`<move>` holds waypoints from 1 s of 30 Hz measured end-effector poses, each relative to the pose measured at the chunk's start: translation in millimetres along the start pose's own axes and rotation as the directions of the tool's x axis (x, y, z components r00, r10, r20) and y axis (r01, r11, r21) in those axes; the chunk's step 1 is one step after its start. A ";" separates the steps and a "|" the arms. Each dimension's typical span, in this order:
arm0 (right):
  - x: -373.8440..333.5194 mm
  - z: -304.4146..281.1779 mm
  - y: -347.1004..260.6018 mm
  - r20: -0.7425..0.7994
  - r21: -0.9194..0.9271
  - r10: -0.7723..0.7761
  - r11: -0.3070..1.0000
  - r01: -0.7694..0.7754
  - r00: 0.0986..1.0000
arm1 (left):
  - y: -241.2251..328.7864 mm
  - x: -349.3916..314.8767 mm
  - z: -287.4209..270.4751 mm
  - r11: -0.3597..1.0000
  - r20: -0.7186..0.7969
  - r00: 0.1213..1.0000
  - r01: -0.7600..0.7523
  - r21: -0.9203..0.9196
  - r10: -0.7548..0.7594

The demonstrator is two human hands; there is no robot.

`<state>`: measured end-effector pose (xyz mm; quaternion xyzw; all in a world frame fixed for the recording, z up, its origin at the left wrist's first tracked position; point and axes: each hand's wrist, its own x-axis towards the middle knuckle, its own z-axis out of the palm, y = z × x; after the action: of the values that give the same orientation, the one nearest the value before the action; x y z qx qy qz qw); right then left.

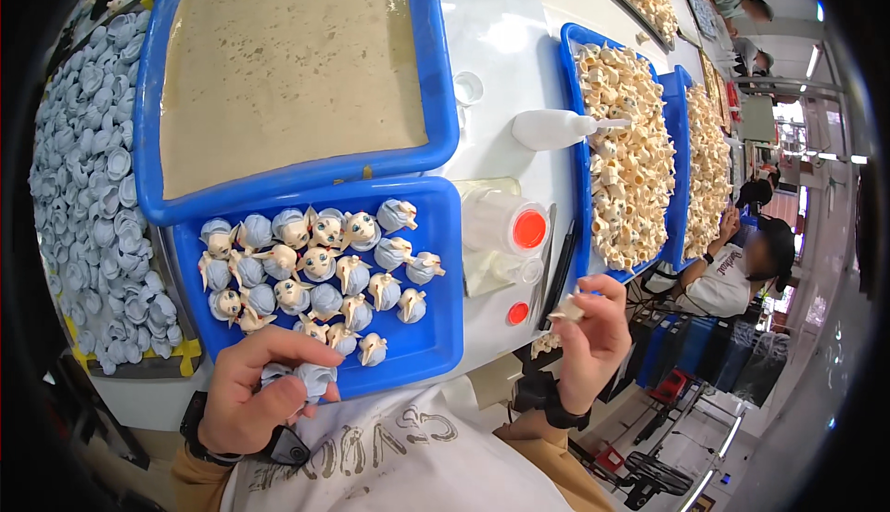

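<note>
Your left hand grips cupped grey-blue plastic shells by the near edge of the blue plastic tray; your right hand pinches a cream plastic piece to its right; likely pairing parts, needing careful alignment

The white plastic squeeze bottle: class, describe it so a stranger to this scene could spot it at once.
Find the nearer blue plastic tray of the two heaped with small cream-coloured parts. Beside that tray's left edge is the bottle, its thin nozzle reaching over the rim. Unlike the round translucent tub nearby, with its red disc, it is opaque white and tapers to a point.
</note>
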<state>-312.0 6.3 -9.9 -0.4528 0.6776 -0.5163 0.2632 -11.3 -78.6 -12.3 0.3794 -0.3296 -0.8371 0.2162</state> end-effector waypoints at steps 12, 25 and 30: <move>9.6 12.1 9.3 0.116 -0.451 -0.189 0.865 0.221 0.975 | 4.6 3.0 2.3 1.000 0.005 1.000 -0.002 0.003 0.002; 22.8 16.5 -1.2 0.298 -0.573 -0.286 0.709 0.410 0.911 | 2.9 0.8 1.5 0.997 -0.007 0.997 -0.074 0.008 0.074; 28.1 19.1 -12.5 0.365 -0.612 -0.253 0.661 0.435 0.896 | 3.3 0.6 1.2 0.995 0.007 0.995 -0.097 -0.024 0.097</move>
<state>-304.7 -28.1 -1.3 -0.6984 0.6811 -0.2121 0.0584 -12.3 -80.8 -9.6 0.3570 -0.3388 -0.8309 0.2597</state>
